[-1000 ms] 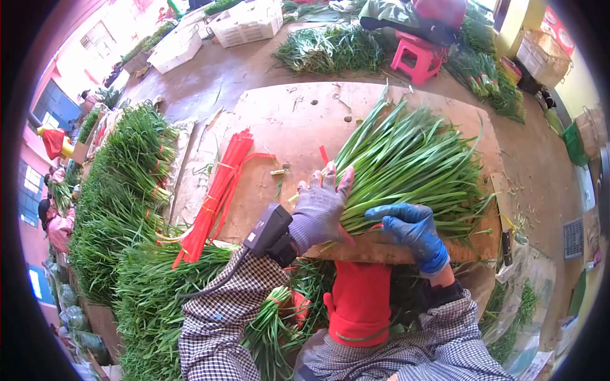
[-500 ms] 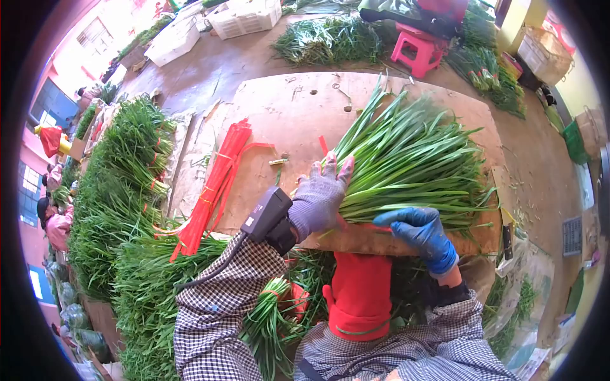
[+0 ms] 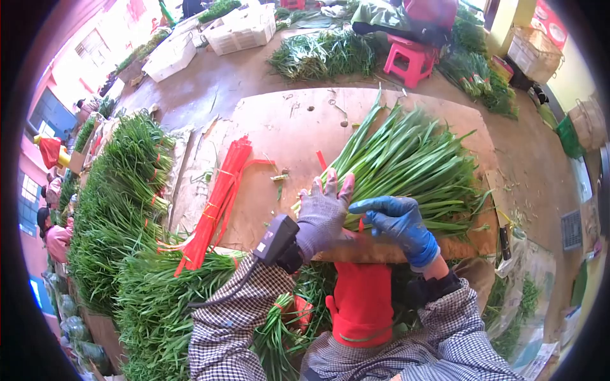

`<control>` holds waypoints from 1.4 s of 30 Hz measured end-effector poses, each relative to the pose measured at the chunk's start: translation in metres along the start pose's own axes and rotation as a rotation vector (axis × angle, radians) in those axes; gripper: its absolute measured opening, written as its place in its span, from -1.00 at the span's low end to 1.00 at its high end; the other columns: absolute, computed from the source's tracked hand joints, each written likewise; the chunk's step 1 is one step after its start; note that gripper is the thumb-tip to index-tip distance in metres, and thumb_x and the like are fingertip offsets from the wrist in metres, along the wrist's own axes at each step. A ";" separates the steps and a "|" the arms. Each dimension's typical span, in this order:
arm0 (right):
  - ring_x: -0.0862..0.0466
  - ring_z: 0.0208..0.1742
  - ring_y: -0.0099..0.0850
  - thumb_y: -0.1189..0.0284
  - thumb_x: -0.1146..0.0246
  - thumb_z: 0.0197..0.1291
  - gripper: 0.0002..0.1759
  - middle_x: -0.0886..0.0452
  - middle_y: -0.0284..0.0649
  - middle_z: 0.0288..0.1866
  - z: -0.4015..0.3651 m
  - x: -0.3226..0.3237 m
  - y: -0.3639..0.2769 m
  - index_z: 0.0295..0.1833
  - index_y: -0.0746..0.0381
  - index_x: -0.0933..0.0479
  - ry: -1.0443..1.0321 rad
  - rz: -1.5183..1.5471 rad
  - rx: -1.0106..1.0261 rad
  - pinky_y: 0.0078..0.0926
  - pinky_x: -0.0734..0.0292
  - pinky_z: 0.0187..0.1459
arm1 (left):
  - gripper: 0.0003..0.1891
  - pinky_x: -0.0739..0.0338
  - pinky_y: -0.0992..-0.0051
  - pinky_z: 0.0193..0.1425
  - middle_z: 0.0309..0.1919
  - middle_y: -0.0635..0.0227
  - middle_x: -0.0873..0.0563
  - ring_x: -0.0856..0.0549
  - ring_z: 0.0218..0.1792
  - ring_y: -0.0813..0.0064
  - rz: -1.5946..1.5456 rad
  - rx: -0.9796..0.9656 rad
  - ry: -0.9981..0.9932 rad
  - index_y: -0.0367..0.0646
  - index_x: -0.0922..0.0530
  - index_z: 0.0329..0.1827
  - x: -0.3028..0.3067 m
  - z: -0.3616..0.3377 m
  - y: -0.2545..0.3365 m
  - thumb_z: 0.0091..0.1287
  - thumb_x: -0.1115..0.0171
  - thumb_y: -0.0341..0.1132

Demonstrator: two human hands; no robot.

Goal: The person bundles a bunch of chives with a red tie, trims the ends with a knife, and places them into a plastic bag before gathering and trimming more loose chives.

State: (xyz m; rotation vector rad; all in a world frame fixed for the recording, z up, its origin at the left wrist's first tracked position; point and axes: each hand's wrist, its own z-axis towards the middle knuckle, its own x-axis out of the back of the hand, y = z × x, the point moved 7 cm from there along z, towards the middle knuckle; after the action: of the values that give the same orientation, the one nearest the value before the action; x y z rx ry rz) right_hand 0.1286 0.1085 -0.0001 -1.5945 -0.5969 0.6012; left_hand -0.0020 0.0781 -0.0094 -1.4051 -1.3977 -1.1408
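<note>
A bunch of garlic chives [image 3: 413, 171], long flat green leaves, lies fanned out on the wooden board [image 3: 279, 101]. My left hand [image 3: 323, 206], in a grey knitted glove, presses over its stem end, fingers spread across the stems. Beside it my right hand [image 3: 401, 227], in a blue rubber glove, is closed with a pinch near a short red strip [image 3: 361, 225] at the bunch's near side. The tips of the pinching fingers are partly hidden. To the left lies a bundle of red strips [image 3: 219, 197].
Piled chives [image 3: 114, 209] stretch along the left, some tied in bunches. A knife [image 3: 505, 242] hangs at the board's right edge. Beyond the board stand a pink stool [image 3: 408, 62] and white crates [image 3: 238, 32]. Co-workers [image 3: 56, 235] are at far left.
My right hand has moved left and slightly up, closer to my left hand, bringing the red strip's end up beside the stems. The left hand stays on the chives. The view has tilted slightly.
</note>
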 end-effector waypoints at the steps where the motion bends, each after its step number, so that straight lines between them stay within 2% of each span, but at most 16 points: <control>1: -0.59 -0.34 -0.69 0.71 -0.12 0.21 -0.66 -0.68 -0.38 -0.30 0.006 -0.002 0.003 0.03 0.27 -0.66 -0.008 0.006 0.009 -0.70 -0.55 -0.28 | 0.24 -0.26 -0.23 0.32 0.49 -0.25 -0.02 -0.21 0.41 -0.32 -0.006 0.007 0.002 -0.08 0.21 0.60 -0.003 0.001 0.000 0.01 -0.38 0.26; 3: -0.60 -0.31 -0.69 0.69 -0.13 0.22 -0.67 -0.68 -0.40 -0.28 0.017 -0.006 0.000 0.04 0.28 -0.66 -0.010 0.039 0.010 -0.69 -0.57 -0.28 | 0.15 -0.22 -0.25 0.33 0.50 -0.22 -0.01 -0.20 0.43 -0.31 -0.019 0.024 0.019 -0.06 0.17 0.60 -0.007 0.003 -0.003 0.11 -0.18 0.40; 7: -0.60 -0.39 -0.69 0.64 -0.18 0.24 -0.73 -0.68 -0.38 -0.28 0.043 0.010 -0.022 0.02 0.28 -0.66 -0.001 -0.090 0.199 -0.70 -0.56 -0.37 | 0.03 -0.12 -0.23 0.38 0.50 -0.20 -0.04 -0.18 0.44 -0.29 -0.134 0.011 0.113 -0.03 0.11 0.60 -0.012 0.004 -0.007 0.23 0.00 0.42; 10: -0.53 -0.48 -0.73 0.58 -0.25 0.20 -0.77 -0.67 -0.41 -0.37 0.074 0.025 -0.041 -0.03 0.28 -0.67 0.049 -0.335 0.188 -0.73 -0.48 -0.44 | 0.02 -0.09 -0.22 0.40 0.50 -0.18 -0.05 -0.16 0.45 -0.28 -0.139 0.017 0.141 -0.03 0.09 0.59 -0.014 0.003 -0.007 0.24 0.01 0.42; 11: -0.60 -0.50 -0.57 0.58 -0.27 0.15 -0.75 -0.69 -0.30 -0.41 0.086 0.017 -0.041 -0.04 0.24 -0.68 0.020 -0.345 0.146 -0.59 -0.52 -0.42 | 0.00 -0.07 -0.20 0.43 0.51 -0.17 -0.05 -0.15 0.46 -0.26 -0.138 0.024 0.142 -0.03 0.08 0.59 -0.014 0.004 -0.007 0.25 -0.01 0.39; 12: -0.60 -0.50 -0.57 0.58 -0.27 0.15 -0.75 -0.69 -0.30 -0.41 0.099 0.015 -0.035 -0.04 0.24 -0.68 0.015 -0.342 0.159 -0.59 -0.52 -0.42 | 0.00 -0.07 -0.20 0.43 0.51 -0.17 -0.05 -0.15 0.46 -0.26 -0.129 0.033 0.150 -0.03 0.08 0.59 -0.013 0.005 -0.008 0.25 -0.01 0.39; 14: -0.71 -0.37 -0.34 0.65 -0.17 0.12 -0.67 -0.72 -0.14 -0.29 0.121 -0.005 -0.032 -0.01 0.22 -0.68 -0.037 -0.919 0.681 -0.45 -0.60 -0.28 | -0.01 -0.06 -0.18 0.45 0.50 -0.17 -0.05 -0.15 0.46 -0.26 -0.158 0.031 0.113 -0.02 0.06 0.59 -0.015 0.007 -0.009 0.25 -0.04 0.36; 15: -0.71 -0.28 -0.13 0.60 -0.20 0.10 -0.65 -0.68 -0.04 -0.26 0.133 -0.009 -0.023 0.02 0.20 -0.66 -0.064 -0.973 0.614 -0.30 -0.59 -0.22 | -0.03 -0.06 -0.17 0.45 0.50 -0.18 -0.07 -0.14 0.47 -0.24 -0.177 0.039 0.129 -0.06 0.00 0.57 -0.012 0.004 -0.009 0.25 -0.04 0.36; 18: -0.68 -0.30 -0.04 0.44 -0.20 0.12 -0.76 -0.66 -0.03 -0.34 0.150 -0.022 -0.011 -0.10 0.17 -0.68 -0.140 -1.090 0.596 -0.19 -0.57 -0.28 | -0.05 -0.08 -0.17 0.44 0.48 -0.19 -0.11 -0.17 0.46 -0.24 -0.187 0.015 0.174 -0.12 -0.09 0.54 -0.017 0.004 -0.012 0.24 -0.04 0.37; 25: -0.62 -0.41 0.00 0.32 -0.18 0.16 -0.82 -0.59 -0.03 -0.43 0.147 -0.009 0.008 -0.34 0.19 -0.58 -0.322 -1.309 0.261 -0.12 -0.49 -0.40 | 0.01 -0.22 -0.11 0.37 0.36 -0.30 -0.25 -0.37 0.30 -0.25 -0.338 -0.045 0.527 -0.16 -0.19 0.48 -0.015 -0.007 -0.018 0.10 -0.25 0.35; 28: -0.60 -0.45 0.00 0.31 -0.17 0.17 -0.78 -0.57 -0.03 -0.46 0.118 0.000 0.000 -0.43 0.20 -0.52 -0.261 -1.284 0.261 -0.09 -0.48 -0.41 | 0.07 -0.28 -0.09 0.33 0.33 -0.31 -0.28 -0.39 0.26 -0.28 -0.381 -0.069 0.622 -0.18 -0.19 0.48 -0.007 -0.016 -0.018 0.02 -0.31 0.35; 30: -0.62 -0.44 0.03 0.30 -0.17 0.18 -0.75 -0.58 -0.01 -0.50 0.103 0.000 -0.004 -0.44 0.22 -0.58 -0.202 -1.279 0.346 -0.06 -0.51 -0.37 | 0.15 -0.32 -0.08 0.29 0.30 -0.35 -0.30 -0.40 0.24 -0.30 -0.389 -0.091 0.601 -0.25 -0.14 0.48 0.002 -0.019 -0.017 -0.05 -0.37 0.35; 32: -0.63 -0.42 0.02 0.34 -0.18 0.15 -0.80 -0.58 0.00 -0.46 0.093 -0.003 -0.004 -0.42 0.21 -0.57 -0.186 -1.291 0.370 -0.06 -0.51 -0.38 | 0.24 -0.26 -0.08 0.34 0.31 -0.40 -0.27 -0.37 0.26 -0.30 -0.373 -0.088 0.354 -0.33 -0.08 0.49 0.005 -0.013 -0.013 -0.11 -0.38 0.38; 36: -0.63 -0.42 0.02 0.34 -0.20 0.14 -0.82 -0.59 0.01 -0.42 0.083 -0.007 -0.006 -0.40 0.22 -0.57 -0.157 -1.289 0.390 -0.07 -0.50 -0.41 | 0.31 -0.15 -0.08 0.41 0.33 -0.43 -0.24 -0.32 0.31 -0.30 -0.116 -0.157 0.308 -0.38 -0.05 0.49 0.032 0.001 -0.004 -0.17 -0.40 0.40; 38: -0.63 -0.42 0.02 0.34 -0.19 0.16 -0.80 -0.58 0.02 -0.44 0.079 -0.006 -0.008 -0.42 0.24 -0.56 -0.160 -1.264 0.399 -0.06 -0.50 -0.40 | 0.34 -0.05 -0.08 0.46 0.33 -0.42 -0.24 -0.26 0.36 -0.31 -0.134 -0.107 0.112 -0.40 -0.03 0.49 0.014 0.015 -0.007 -0.20 -0.40 0.41; 42: -0.63 -0.40 -0.01 0.35 -0.19 0.20 -0.76 -0.56 0.03 -0.47 0.072 -0.002 -0.012 -0.42 0.28 -0.56 -0.218 -1.141 0.405 -0.08 -0.51 -0.35 | 0.37 -0.19 -0.04 0.42 0.29 -0.29 -0.34 -0.36 0.33 -0.17 -0.358 -0.108 -0.057 -0.46 0.03 0.49 0.001 0.007 -0.001 -0.20 -0.43 0.36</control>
State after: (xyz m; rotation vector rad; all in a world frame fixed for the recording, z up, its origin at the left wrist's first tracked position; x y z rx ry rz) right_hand 0.0781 0.1603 0.0053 -0.6178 -1.3032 0.0049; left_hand -0.0031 0.0848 -0.0101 -1.2999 -1.6975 -1.4306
